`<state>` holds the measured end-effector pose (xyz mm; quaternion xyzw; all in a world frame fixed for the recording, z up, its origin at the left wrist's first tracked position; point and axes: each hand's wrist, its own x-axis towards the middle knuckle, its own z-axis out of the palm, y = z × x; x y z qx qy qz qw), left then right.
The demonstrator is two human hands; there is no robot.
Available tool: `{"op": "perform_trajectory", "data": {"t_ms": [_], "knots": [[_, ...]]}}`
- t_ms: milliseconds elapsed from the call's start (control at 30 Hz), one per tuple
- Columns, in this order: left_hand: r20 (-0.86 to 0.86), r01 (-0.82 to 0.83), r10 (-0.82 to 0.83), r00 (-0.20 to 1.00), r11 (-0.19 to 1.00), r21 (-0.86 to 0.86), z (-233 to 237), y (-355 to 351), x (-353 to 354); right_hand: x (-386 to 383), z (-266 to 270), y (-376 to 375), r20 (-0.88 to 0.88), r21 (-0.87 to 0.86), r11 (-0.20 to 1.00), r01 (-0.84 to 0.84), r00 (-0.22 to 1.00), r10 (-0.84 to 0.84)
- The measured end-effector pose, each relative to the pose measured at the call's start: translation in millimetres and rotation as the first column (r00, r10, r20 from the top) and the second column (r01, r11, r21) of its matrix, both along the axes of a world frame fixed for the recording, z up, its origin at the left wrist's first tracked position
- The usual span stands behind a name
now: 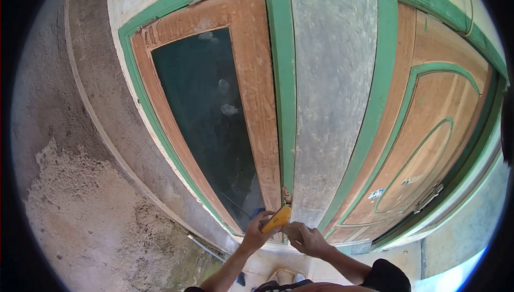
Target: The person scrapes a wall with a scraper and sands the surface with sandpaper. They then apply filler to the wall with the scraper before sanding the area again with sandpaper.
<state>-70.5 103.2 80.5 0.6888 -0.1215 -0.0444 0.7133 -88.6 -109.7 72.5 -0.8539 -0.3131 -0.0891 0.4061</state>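
Note:
My left hand [258,233] is closed on a yellow tool [278,220] with a flat, blade-like shape, held at the lower right corner of a window frame. Close to its right side, my right hand [304,237] has its fingers bent near the tool's edge; what they hold, if anything, is too small to tell. Above the hands is the stripped wooden window sash [256,78], with dark glass [203,94] and a green outer frame [282,78]. Bare, rough wood shows on the green frame just above the tool.
A grey wall strip [334,78] separates the window from a wooden door [428,126] with green trim on the right. Rough, stained wall [80,201] fills the left side. Pale floor tiles [321,270] and a foot in a sandal [285,276] show below.

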Motion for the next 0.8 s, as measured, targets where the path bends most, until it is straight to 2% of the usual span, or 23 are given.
{"op": "perform_trajectory", "data": {"t_ms": [133,200,233,267,300,333,367,433,467,500,533,567,633,667,700,733,800], "knots": [[0.070,0.078,-0.075,0.995,0.996,-0.033,30,14,15,17,33,3,0.114,-0.005,0.999,-0.049,0.992,0.049],[0.182,0.180,-0.174,0.968,0.984,-0.018,45,21,28,30,50,2,0.220,-0.089,0.992,-0.091,0.969,0.109],[0.182,0.188,-0.180,0.967,0.982,-0.027,58,23,36,35,67,1,0.298,-0.136,0.986,-0.093,0.946,0.130],[0.338,0.173,-0.187,0.922,0.982,0.071,73,24,39,38,84,1,0.365,-0.181,0.979,-0.093,0.918,0.155],[0.484,0.140,-0.204,0.851,0.976,0.167,90,25,43,46,88,-3,0.392,-0.227,0.972,-0.060,0.908,0.148],[0.673,-0.057,-0.166,0.721,0.954,0.296,112,25,45,48,108,-3,0.423,-0.212,0.975,-0.058,0.894,0.146],[0.823,-0.274,-0.171,0.541,0.890,0.365,136,26,46,49,130,-1,0.479,-0.174,0.984,-0.043,0.869,0.122],[0.917,-0.366,-0.290,0.275,0.850,0.379,182,26,48,54,169,-3,0.536,-0.164,0.986,0.017,0.841,0.075],[0.915,-0.357,-0.294,0.277,0.852,0.382,202,24,46,58,190,-3,0.590,-0.151,0.988,0.034,0.805,0.062],[0.914,-0.409,-0.386,0.123,0.820,0.401,221,22,44,63,209,0,0.617,-0.087,0.996,0.007,0.785,0.049],[0.882,-0.464,-0.471,-0.033,0.789,0.404,237,19,48,63,229,2,0.649,-0.071,0.993,0.092,0.761,-0.025],[0.883,-0.457,-0.468,-0.038,0.794,0.402,247,12,58,65,248,2,0.677,-0.083,0.985,0.151,0.734,-0.055],[0.826,-0.517,-0.466,-0.317,0.815,0.261,269,-8,78,84,283,4,0.827,-0.071,0.992,0.108,0.562,-0.002],[0.830,-0.509,-0.460,-0.317,0.820,0.260,283,-17,87,91,301,6,0.857,-0.081,0.983,0.162,0.514,-0.014],[0.807,-0.537,-0.400,-0.434,0.834,0.125,299,-27,95,99,317,7,0.885,-0.087,0.972,0.218,0.464,-0.024],[0.761,-0.543,-0.341,-0.551,0.839,-0.017,314,-33,101,116,334,5,0.872,-0.076,0.964,0.253,0.486,-0.059],[0.755,-0.517,-0.309,-0.578,0.855,-0.046,348,-37,95,132,365,8,0.862,-0.066,0.952,0.300,0.498,-0.097]]}}
